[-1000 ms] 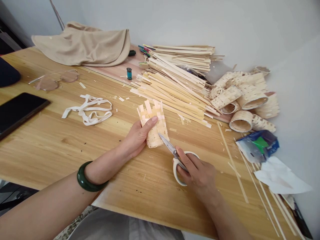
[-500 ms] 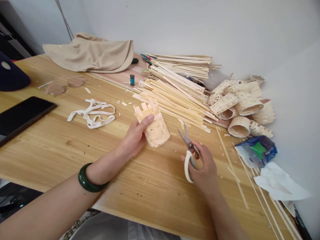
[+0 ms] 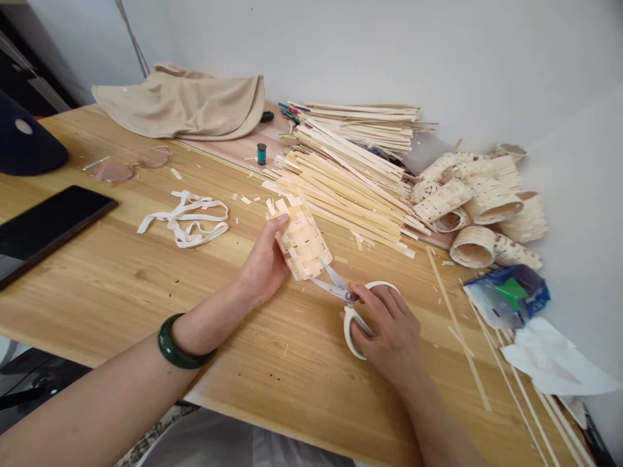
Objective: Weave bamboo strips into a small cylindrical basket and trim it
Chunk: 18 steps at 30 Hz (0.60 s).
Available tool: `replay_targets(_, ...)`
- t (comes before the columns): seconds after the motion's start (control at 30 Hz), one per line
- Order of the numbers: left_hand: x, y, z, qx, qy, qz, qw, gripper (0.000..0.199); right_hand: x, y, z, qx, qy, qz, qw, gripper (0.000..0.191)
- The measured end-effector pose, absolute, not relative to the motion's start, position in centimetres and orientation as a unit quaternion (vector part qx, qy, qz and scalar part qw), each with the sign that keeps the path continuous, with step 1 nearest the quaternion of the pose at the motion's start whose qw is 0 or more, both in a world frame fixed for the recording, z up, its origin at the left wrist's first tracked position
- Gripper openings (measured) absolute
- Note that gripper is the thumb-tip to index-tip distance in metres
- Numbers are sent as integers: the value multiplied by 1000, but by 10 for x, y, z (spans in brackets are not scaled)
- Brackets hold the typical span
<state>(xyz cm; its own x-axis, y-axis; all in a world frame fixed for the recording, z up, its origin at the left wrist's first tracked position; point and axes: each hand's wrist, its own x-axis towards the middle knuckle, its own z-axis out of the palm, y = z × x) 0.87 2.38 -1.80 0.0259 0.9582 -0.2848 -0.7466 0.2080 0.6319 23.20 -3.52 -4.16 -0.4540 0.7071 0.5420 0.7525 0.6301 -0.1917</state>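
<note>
My left hand grips a small woven basket made of pale flat strips, thumb on its near side. Loose strip ends stick up along the basket's upper rim, and its lower end tilts toward my right. In my right hand is a pair of scissors with white handles. The blades are spread, their tips at the basket's lower edge; whether they touch a strip I cannot tell.
Bundles of flat strips lie at the back, with several woven tubes to their right. White tape, glasses, a phone, a thread spool and a beige cloth sit left. A blue packet lies right.
The scissors have moved left to the basket's lower edge, with their blades opened wider and now pointing left. The basket has turned slightly in my left hand.
</note>
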Motion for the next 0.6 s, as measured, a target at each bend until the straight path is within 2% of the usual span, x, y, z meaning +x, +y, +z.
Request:
replay_targets(0.13, 7, 25, -24, 181, 371, 620, 667, 26, 232, -34, -41, -432, -847, -69, 301, 42)
replay_targets(0.27, 7, 25, -29, 189, 373, 634, 651, 33, 231, -35, -39, -423, -851, -77, 302, 42)
replay_targets(0.47, 8, 25, -28, 176, 385, 634, 647, 38, 228, -38, -35, -416, -834, -209, 296, 34)
replay_targets(0.6, 9, 23, -27, 182, 382, 624, 656, 41, 229, -37, -34, -417, -838, -198, 290, 34)
